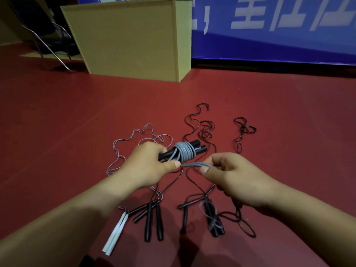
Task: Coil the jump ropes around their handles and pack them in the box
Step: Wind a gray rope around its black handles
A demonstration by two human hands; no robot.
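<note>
Left hand grips a pair of black handles, fingers curled round the near ends, thumb pinning the grey rope where it leaves the coil. Several tight turns already sit round the handles' middle. Right hand pinches the doubled loose end of that rope between thumb and fingertips, just right of the left thumb and just below the coil. Judgement: the wrap is near its finish; to close it well, keep the tail taut, hold the thumb on the last turn so nothing slackens, then tuck the end under a turn. Other ropes lie uncoiled on the red floor, their handles nearer the person. Tan box stands well beyond the hands.
</note>
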